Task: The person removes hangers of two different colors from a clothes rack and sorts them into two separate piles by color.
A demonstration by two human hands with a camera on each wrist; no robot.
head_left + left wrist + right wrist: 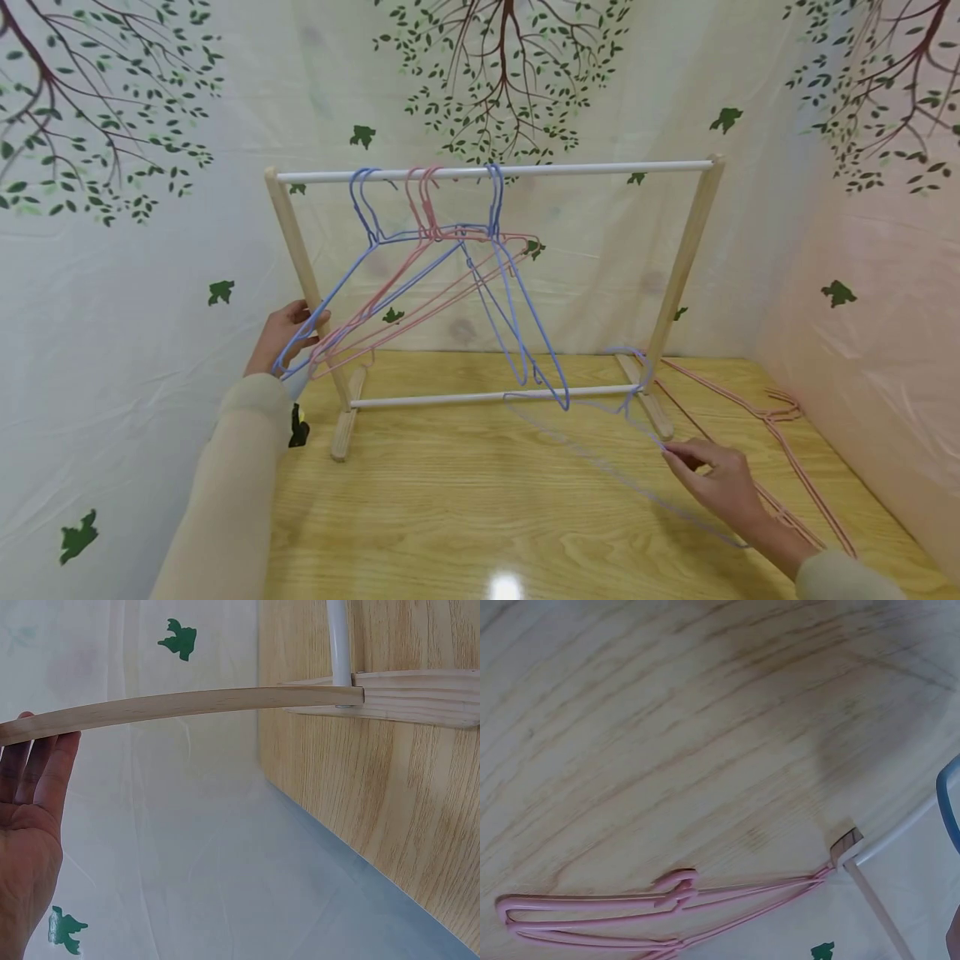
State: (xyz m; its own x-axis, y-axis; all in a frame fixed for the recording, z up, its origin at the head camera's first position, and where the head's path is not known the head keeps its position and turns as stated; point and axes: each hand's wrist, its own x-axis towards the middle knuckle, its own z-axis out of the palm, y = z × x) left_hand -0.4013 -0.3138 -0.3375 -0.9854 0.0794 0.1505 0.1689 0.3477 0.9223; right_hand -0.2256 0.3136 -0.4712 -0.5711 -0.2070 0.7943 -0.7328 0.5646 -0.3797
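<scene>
My right hand (716,483) pinches a pale blue hanger (626,479) by one sloping arm, in front of the rack's right foot. A bit of blue hanger (946,802) shows at the right wrist view's edge. With my left hand (288,333) I grip the wooden left post (292,233) of a small clothes rack; the left wrist view has the fingers (56,772) against that post, thumb unseen. Blue hangers (352,271) and pink hangers (397,292) hang from the white top rail (600,169), their lower left ends close to my left hand. More blue hangers (536,317) hang near mid-rail.
Pink hangers (783,433) lie on the wooden table (450,517) beside the rack's right foot (648,408). A white lower rail (450,400) joins the feet. A small black object (298,427) is by the left foot. Leaf-patterned cloth (600,267) surrounds the table.
</scene>
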